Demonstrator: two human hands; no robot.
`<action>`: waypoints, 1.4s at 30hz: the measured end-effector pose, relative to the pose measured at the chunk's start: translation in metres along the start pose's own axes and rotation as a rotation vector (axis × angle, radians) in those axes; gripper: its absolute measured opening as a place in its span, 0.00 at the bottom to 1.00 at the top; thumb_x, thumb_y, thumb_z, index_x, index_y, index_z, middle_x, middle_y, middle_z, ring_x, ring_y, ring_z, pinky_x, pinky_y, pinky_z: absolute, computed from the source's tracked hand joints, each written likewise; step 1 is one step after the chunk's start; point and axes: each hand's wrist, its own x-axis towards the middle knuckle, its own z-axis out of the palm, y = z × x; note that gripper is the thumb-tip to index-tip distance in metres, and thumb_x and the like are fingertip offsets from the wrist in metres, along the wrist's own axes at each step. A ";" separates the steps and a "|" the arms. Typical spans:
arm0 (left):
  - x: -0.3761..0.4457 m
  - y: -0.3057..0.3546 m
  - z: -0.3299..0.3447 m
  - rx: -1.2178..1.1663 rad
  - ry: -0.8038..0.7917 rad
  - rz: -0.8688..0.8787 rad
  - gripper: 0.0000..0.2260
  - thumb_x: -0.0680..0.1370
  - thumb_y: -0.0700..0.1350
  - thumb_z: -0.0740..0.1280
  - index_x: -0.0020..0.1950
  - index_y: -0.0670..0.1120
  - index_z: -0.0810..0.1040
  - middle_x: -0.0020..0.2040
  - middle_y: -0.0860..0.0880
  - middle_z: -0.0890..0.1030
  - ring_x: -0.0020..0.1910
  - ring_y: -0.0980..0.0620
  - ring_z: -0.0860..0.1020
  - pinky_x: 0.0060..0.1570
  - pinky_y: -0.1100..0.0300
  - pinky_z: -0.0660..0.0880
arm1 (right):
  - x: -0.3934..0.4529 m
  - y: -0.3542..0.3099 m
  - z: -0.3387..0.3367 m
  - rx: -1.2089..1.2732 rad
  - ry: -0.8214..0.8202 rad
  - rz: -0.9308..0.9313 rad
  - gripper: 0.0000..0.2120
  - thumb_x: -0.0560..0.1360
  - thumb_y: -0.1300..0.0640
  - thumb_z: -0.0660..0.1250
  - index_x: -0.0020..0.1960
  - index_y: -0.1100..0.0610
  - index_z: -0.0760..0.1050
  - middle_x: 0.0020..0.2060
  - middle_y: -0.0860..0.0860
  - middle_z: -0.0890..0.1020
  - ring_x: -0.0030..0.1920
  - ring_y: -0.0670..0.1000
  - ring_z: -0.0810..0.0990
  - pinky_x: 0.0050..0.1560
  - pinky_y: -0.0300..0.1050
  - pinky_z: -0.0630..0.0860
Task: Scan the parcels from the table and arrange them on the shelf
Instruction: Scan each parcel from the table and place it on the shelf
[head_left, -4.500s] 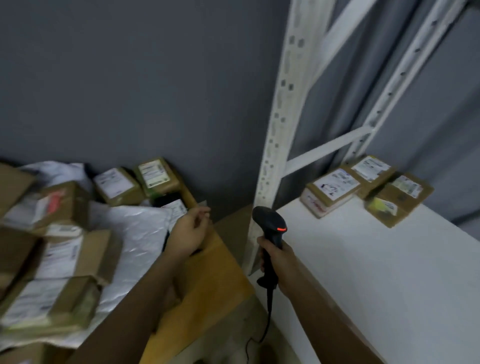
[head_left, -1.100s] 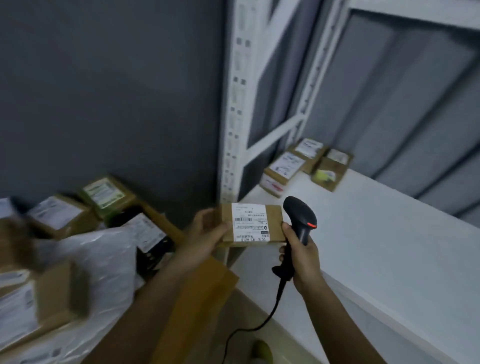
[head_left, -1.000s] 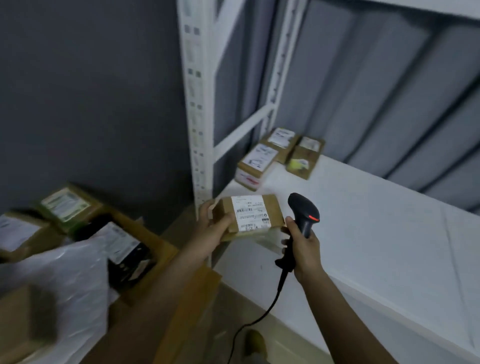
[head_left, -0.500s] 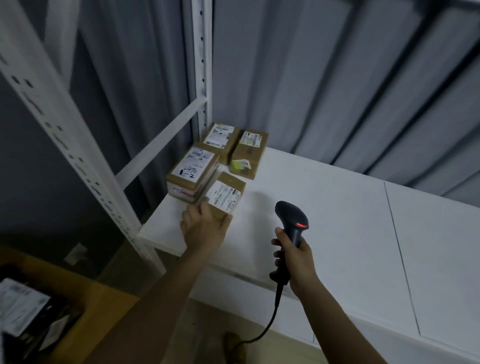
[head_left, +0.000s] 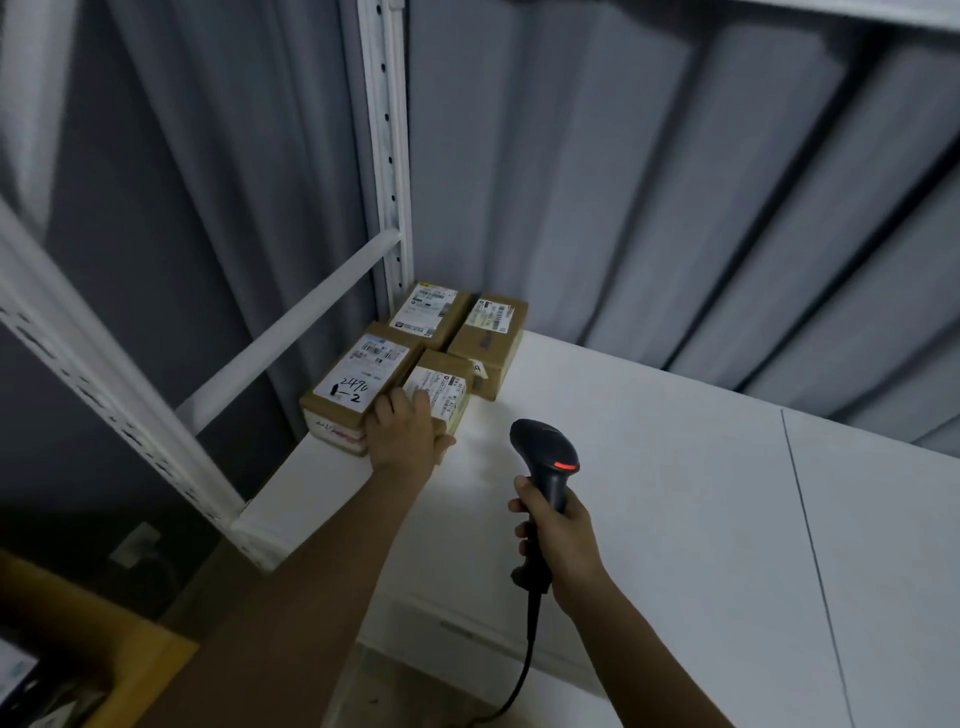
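So the left hand (head_left: 408, 435) is gripping the small brown cardboard parcel (head_left: 439, 396) on the white shelf board (head_left: 649, 493), snug against three labelled boxes (head_left: 358, 382) just beyond it. I'd square its edges up before letting go. Right hand (head_left: 558, 535) clutches the black barcode scanner (head_left: 545, 457).

The four parcels (head_left: 488, 338) are brown cardboard, each with a white label printed in black; one label (head_left: 358, 382) bears black handwriting. The shelf (head_left: 675, 493) is plain white, its upright post (head_left: 387, 156) white with a row of dark holes. The scanner (head_left: 545, 457) is black with a red-orange light, its cable (head_left: 522, 670) black. The curtain (head_left: 675, 182) behind is grey, striped by darker folds.
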 end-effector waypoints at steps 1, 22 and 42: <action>-0.001 -0.002 0.001 -0.028 0.012 0.008 0.31 0.70 0.61 0.71 0.63 0.42 0.69 0.60 0.39 0.72 0.58 0.40 0.72 0.55 0.48 0.72 | 0.000 0.000 0.002 -0.004 -0.012 0.000 0.10 0.76 0.53 0.69 0.53 0.58 0.77 0.41 0.54 0.81 0.31 0.48 0.74 0.32 0.42 0.73; -0.405 -0.334 -0.043 -0.358 0.267 -0.964 0.03 0.77 0.43 0.66 0.49 0.45 0.77 0.41 0.46 0.79 0.42 0.43 0.78 0.37 0.56 0.70 | -0.171 0.150 0.270 -0.530 -0.857 0.175 0.08 0.76 0.56 0.70 0.42 0.59 0.76 0.28 0.52 0.76 0.26 0.49 0.73 0.29 0.44 0.69; -0.467 -0.449 -0.045 -0.782 0.582 -1.410 0.37 0.68 0.70 0.68 0.63 0.42 0.72 0.61 0.43 0.75 0.62 0.43 0.73 0.62 0.46 0.71 | -0.288 0.246 0.428 -0.651 -0.944 -0.005 0.04 0.74 0.56 0.69 0.45 0.53 0.74 0.36 0.53 0.77 0.37 0.51 0.76 0.42 0.45 0.72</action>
